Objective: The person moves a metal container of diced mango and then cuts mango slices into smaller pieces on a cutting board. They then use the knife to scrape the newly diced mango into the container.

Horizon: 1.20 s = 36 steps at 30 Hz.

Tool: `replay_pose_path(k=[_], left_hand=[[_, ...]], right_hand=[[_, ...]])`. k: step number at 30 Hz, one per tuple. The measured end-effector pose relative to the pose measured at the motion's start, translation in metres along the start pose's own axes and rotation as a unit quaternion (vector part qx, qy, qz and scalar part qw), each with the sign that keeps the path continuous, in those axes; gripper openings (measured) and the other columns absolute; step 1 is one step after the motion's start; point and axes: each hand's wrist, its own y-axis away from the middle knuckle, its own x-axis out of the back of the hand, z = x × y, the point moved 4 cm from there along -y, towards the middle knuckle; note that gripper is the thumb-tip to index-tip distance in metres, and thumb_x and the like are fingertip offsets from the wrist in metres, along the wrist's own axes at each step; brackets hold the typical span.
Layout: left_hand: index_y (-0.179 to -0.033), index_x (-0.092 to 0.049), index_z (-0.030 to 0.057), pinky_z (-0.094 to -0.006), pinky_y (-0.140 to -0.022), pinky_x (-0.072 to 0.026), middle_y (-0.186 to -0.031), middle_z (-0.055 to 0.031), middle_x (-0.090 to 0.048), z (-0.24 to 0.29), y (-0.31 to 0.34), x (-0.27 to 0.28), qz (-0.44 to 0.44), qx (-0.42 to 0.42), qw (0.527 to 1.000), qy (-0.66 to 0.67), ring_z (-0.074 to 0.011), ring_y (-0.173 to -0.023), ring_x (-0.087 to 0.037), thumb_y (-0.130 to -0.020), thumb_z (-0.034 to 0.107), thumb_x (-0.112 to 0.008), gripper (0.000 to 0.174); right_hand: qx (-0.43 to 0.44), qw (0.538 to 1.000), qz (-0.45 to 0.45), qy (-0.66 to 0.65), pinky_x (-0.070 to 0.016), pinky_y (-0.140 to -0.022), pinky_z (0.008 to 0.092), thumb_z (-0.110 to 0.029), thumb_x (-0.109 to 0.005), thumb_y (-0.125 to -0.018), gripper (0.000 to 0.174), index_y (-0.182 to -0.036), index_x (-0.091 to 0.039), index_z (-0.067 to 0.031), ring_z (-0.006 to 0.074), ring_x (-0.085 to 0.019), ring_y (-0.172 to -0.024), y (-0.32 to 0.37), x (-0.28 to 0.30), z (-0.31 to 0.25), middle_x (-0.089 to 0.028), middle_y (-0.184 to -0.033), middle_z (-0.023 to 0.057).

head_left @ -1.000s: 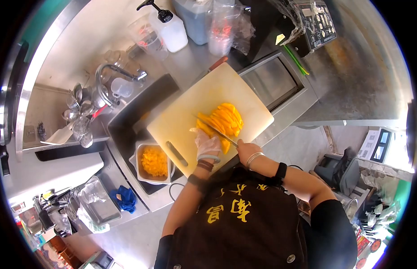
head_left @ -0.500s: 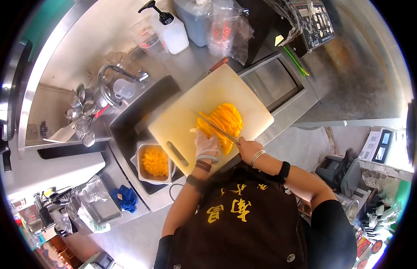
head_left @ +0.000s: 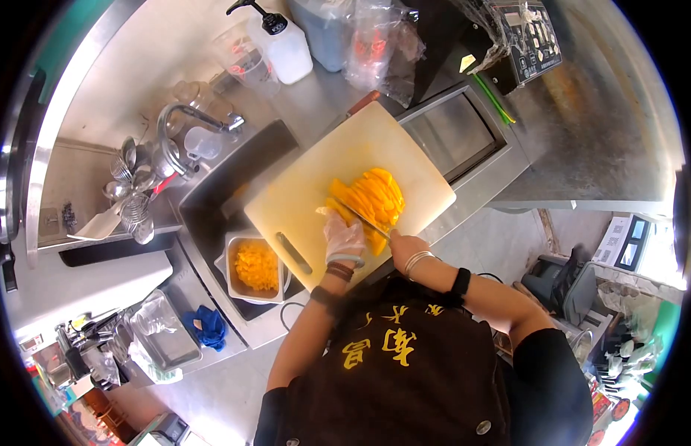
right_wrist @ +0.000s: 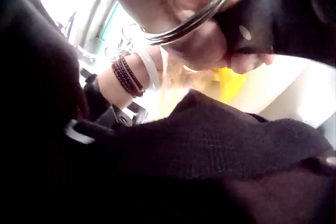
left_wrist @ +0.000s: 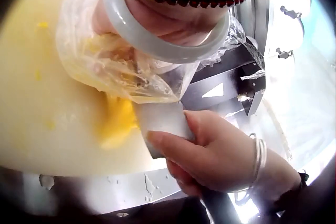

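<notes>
On the white cutting board lies a fanned-out heap of mango slices. My left hand, in a clear plastic glove, holds the near left side of the mango, its fingertips partly hidden by the loose glove. My right hand is bare and grips a knife, the blade lying across the slices just beyond the gloved fingers. In the left wrist view, the right thumb lies along the flat of the knife blade. Sleeve and apron cover much of the right wrist view.
A metal pan of diced mango stands in the sink, left of the board. A red-handled tool lies at the board's far edge. Behind are a faucet, a pump bottle and stacked plastic cups.
The knife has shifted slightly, its blade tip drawing back toward the body over the slices. The left hand stays nearly in the same place on the mango.
</notes>
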Motion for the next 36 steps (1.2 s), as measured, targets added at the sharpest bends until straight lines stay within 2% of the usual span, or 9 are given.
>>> replay_pose_path(k=[4,7,9,12,16,21,30,33,36], left_hand=[[-0.103,-0.043,-0.0063,-0.0438,-0.078,-0.0391,-0.090,-0.0297,-0.052,-0.024,-0.011,-0.018,0.014,0.036,0.999,0.021,-0.0432,-0.087,-0.049,-0.071,0.018,-0.052,0.042],[-0.099,-0.043,-0.0034,-0.0407,-0.065,-0.0443,-0.081,-0.0241,-0.055,-0.017,-0.010,-0.015,0.033,-0.010,0.999,0.004,-0.0347,-0.073,-0.055,-0.073,0.014,-0.051,0.032],[-0.084,-0.042,0.0013,-0.0288,-0.043,-0.0409,-0.063,-0.0088,-0.051,-0.001,0.004,-0.006,-0.023,0.084,0.938,0.334,-0.0171,-0.048,-0.050,-0.075,0.007,-0.051,0.014],[-0.093,-0.041,-0.0004,-0.0236,-0.042,-0.0387,-0.071,-0.0083,-0.051,0.003,0.007,0.006,-0.029,0.027,0.952,0.305,-0.0104,-0.052,-0.048,-0.078,0.004,-0.049,0.018],[-0.091,-0.044,-0.0005,-0.0258,-0.043,-0.0393,-0.066,-0.0093,-0.052,-0.001,0.006,0.002,-0.011,-0.020,0.932,0.361,-0.0127,-0.049,-0.050,-0.077,0.007,-0.050,0.017],[-0.085,-0.052,-0.0004,-0.0313,-0.049,-0.0410,-0.060,-0.0148,-0.055,0.004,0.005,0.009,0.033,0.015,0.985,0.171,-0.0189,-0.055,-0.055,-0.077,0.013,-0.052,0.016],[-0.085,-0.054,0.0012,-0.0351,-0.057,-0.0419,-0.067,-0.0193,-0.056,0.003,0.000,0.009,0.010,0.029,0.989,0.147,-0.0301,-0.062,-0.056,-0.077,0.016,-0.049,0.018],[-0.084,-0.053,0.0004,-0.0352,-0.056,-0.0418,-0.067,-0.0196,-0.056,0.005,0.000,0.012,0.041,-0.019,0.997,0.059,-0.0292,-0.060,-0.056,-0.077,0.017,-0.049,0.019],[-0.083,-0.053,-0.0010,-0.0346,-0.053,-0.0414,-0.064,-0.0191,-0.055,-0.016,-0.009,-0.001,0.063,-0.048,0.991,0.105,-0.0255,-0.055,-0.055,-0.077,0.017,-0.049,0.020]], right_hand=[[-0.004,1.000,0.011,-0.005,-0.0442,-0.063,0.0441,-0.021,-0.045,-0.081,0.024,-0.089,-0.043,0.0008,0.0360,-0.057,-0.071,-0.015,-0.017,0.001,-0.058,-0.071,0.0200],[0.015,1.000,-0.005,0.014,-0.0451,-0.065,0.0433,-0.013,-0.043,-0.078,0.020,-0.094,-0.044,-0.0007,0.0346,-0.058,-0.074,-0.013,-0.007,0.001,-0.059,-0.077,0.0197],[0.041,0.999,0.021,-0.003,-0.0442,-0.063,0.0441,-0.018,-0.044,-0.080,0.021,-0.092,-0.044,-0.0013,0.0358,-0.057,-0.071,-0.008,0.000,0.003,-0.058,-0.072,0.0191],[0.049,0.998,0.033,-0.029,-0.0429,-0.060,0.0452,-0.023,-0.044,-0.082,0.022,-0.090,-0.043,-0.0028,0.0373,-0.056,-0.066,0.005,0.017,-0.001,-0.057,-0.067,0.0185],[0.026,0.999,0.020,-0.020,-0.0419,-0.059,0.0461,-0.024,-0.044,-0.082,0.022,-0.088,-0.042,-0.0035,0.0378,-0.055,-0.065,0.018,0.029,-0.002,-0.056,-0.066,0.0189],[0.030,1.000,0.006,-0.007,-0.0421,-0.060,0.0461,-0.024,-0.045,-0.082,0.021,-0.087,-0.043,-0.0033,0.0377,-0.055,-0.066,0.013,0.023,-0.001,-0.056,-0.066,0.0194],[0.019,1.000,0.004,-0.003,-0.0427,-0.061,0.0453,-0.021,-0.045,-0.081,0.020,-0.087,-0.044,-0.0023,0.0370,-0.056,-0.068,-0.001,0.008,0.000,-0.057,-0.068,0.0195],[0.012,1.000,-0.001,-0.008,-0.0432,-0.062,0.0449,-0.021,-0.045,-0.081,0.020,-0.087,-0.044,-0.0015,0.0366,-0.056,-0.069,-0.004,0.008,-0.004,-0.057,-0.069,0.0198],[0.003,1.000,0.004,-0.018,-0.0436,-0.063,0.0447,-0.022,-0.045,-0.081,0.022,-0.087,-0.044,-0.0008,0.0367,-0.057,-0.070,-0.014,-0.003,-0.010,-0.058,-0.071,0.0205]])
